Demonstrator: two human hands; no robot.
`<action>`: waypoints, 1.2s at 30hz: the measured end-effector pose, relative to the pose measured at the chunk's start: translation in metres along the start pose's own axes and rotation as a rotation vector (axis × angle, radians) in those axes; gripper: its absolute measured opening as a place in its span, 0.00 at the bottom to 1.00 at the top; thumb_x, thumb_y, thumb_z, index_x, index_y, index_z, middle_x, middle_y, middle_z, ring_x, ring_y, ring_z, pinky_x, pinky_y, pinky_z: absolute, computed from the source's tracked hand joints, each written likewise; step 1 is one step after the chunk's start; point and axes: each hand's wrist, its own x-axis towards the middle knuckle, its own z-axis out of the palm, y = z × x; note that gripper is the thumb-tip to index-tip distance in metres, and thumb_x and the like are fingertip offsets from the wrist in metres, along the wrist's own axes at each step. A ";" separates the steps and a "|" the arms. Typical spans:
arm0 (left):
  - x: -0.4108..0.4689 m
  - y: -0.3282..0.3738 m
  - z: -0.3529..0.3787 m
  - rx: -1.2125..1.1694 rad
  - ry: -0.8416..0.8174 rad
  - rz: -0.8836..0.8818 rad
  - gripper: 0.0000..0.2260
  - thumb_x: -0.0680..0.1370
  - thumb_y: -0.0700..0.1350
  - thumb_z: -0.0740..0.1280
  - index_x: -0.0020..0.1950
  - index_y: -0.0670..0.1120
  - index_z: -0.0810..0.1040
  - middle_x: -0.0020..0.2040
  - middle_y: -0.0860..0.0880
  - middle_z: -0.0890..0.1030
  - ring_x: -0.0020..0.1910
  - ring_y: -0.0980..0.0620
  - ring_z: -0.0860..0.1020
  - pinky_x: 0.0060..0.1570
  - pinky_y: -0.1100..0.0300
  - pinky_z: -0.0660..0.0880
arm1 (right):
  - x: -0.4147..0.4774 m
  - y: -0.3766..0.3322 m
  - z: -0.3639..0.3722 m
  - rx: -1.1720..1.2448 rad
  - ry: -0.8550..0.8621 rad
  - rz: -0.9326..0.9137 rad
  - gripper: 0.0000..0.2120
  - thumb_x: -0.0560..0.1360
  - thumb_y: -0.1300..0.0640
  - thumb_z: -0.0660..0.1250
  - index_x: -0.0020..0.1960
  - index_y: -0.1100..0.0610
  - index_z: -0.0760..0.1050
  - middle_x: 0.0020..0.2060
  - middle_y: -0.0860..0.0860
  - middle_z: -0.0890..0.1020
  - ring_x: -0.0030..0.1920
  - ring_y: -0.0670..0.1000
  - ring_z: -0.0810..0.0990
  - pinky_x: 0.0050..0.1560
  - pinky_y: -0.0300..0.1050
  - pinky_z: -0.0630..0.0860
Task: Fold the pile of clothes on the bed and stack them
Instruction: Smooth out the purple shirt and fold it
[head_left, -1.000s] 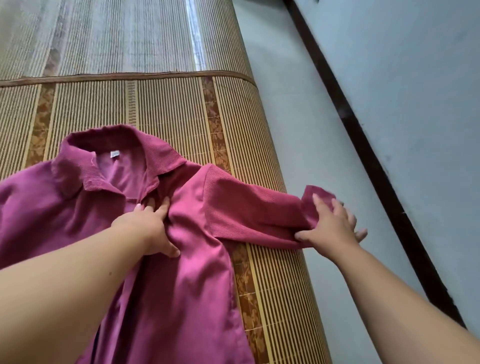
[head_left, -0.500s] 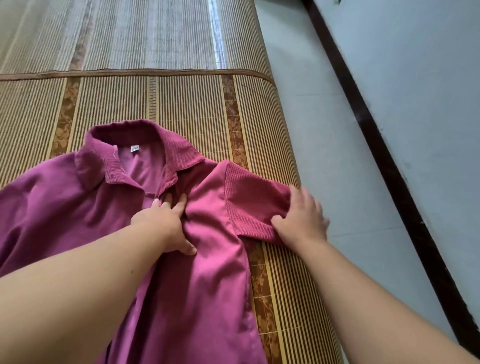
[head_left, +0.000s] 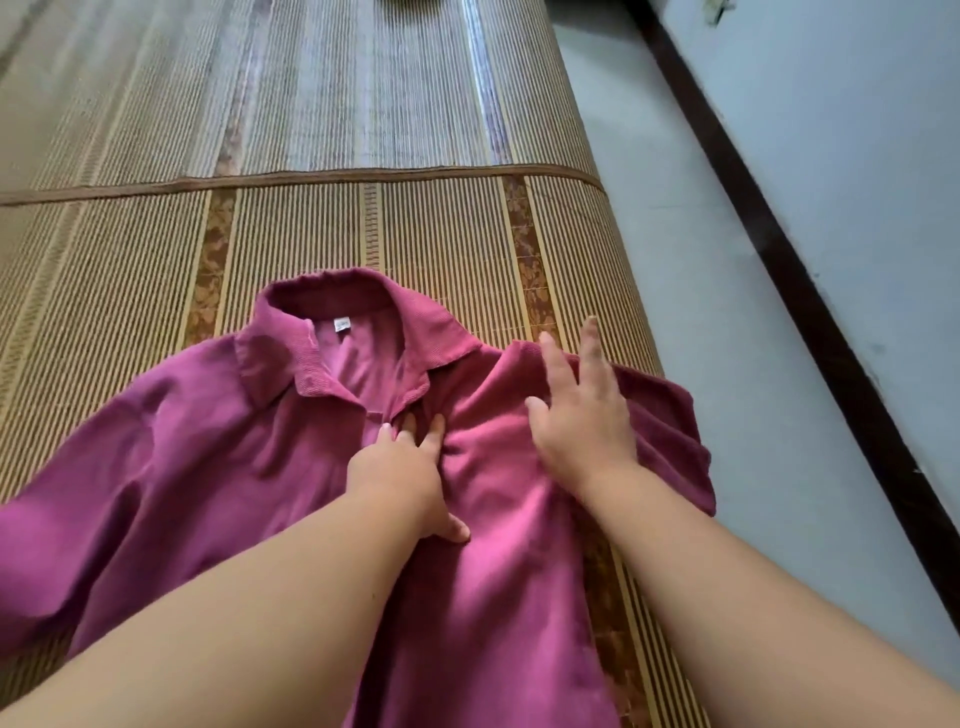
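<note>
Both flat and unclenched, left hand (head_left: 402, 480) and right hand (head_left: 579, 415) press the pink shirt (head_left: 208, 467).

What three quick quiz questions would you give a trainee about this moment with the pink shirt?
1. Multiple choice: where does the left hand press on the shirt? A) just below the collar; B) on the hem; C) on the far cuff.
2. True or false: the right hand lies flat on the shirt, fingers spread.
3. Fill in: a small white ___ shows inside the collar.
Key: 1 A; 2 true; 3 label.
</note>
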 end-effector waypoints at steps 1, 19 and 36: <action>0.000 0.000 0.001 -0.014 0.000 0.006 0.63 0.56 0.73 0.72 0.78 0.53 0.39 0.79 0.46 0.51 0.77 0.45 0.51 0.67 0.48 0.65 | -0.004 -0.006 0.006 -0.033 -0.071 -0.087 0.30 0.79 0.44 0.57 0.77 0.41 0.48 0.78 0.49 0.39 0.77 0.56 0.44 0.72 0.64 0.52; -0.009 -0.092 -0.018 -1.296 0.592 -0.457 0.14 0.71 0.57 0.72 0.49 0.49 0.82 0.43 0.52 0.82 0.46 0.51 0.79 0.43 0.61 0.68 | 0.042 -0.137 0.044 0.437 0.163 0.332 0.07 0.75 0.52 0.67 0.41 0.55 0.76 0.37 0.50 0.77 0.43 0.53 0.75 0.39 0.41 0.59; 0.016 -0.107 -0.027 -1.823 0.367 -0.175 0.05 0.76 0.39 0.69 0.48 0.46 0.83 0.48 0.43 0.85 0.51 0.45 0.82 0.59 0.46 0.76 | 0.041 -0.170 0.052 0.602 -0.104 0.029 0.09 0.72 0.59 0.70 0.37 0.46 0.81 0.35 0.41 0.83 0.39 0.41 0.81 0.47 0.40 0.77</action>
